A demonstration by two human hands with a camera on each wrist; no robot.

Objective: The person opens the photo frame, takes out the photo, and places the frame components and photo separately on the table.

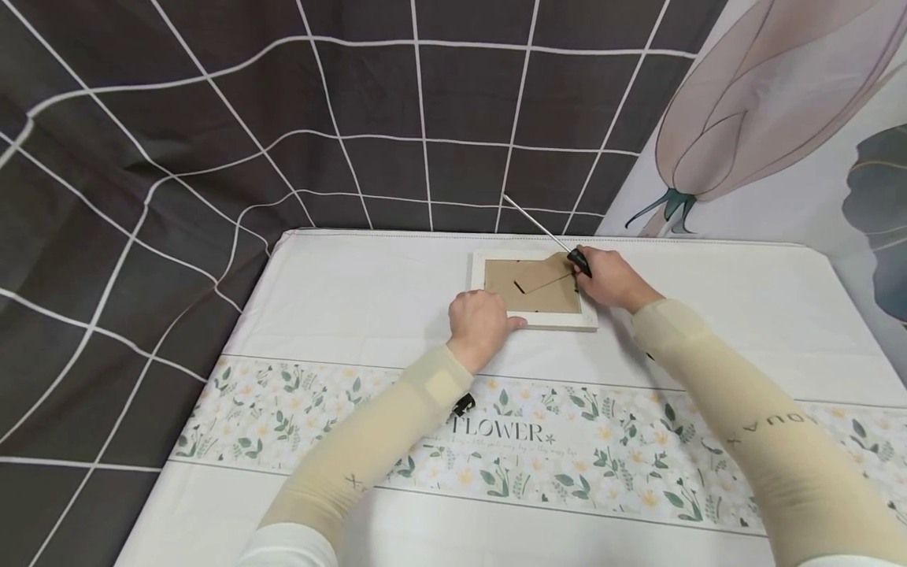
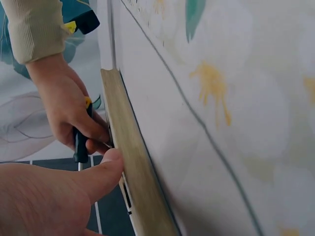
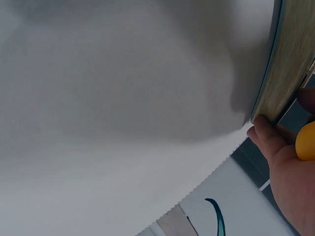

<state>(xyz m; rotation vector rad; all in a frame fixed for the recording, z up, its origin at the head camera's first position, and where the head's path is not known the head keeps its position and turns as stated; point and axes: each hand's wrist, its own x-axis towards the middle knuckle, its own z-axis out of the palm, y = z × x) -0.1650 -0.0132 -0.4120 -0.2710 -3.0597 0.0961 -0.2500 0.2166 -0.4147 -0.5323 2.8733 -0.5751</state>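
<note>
A picture frame with a pale wooden rim lies back side up on the table, its brown backing board showing. My left hand grips the near left corner, the thumb along the front edge, as the left wrist view of the frame's wooden side also shows. At the right side, my right hand holds a screwdriver by its black and yellow handle, the metal shaft pointing up and away to the left. Fingertips of the right hand touch the frame's corner in the right wrist view.
A white tablecloth with a printed floral band covers the table. Close behind its far edge hangs a dark cloth with white grid lines. A flower-printed sheet is at the right. A small black object shows beside the left forearm.
</note>
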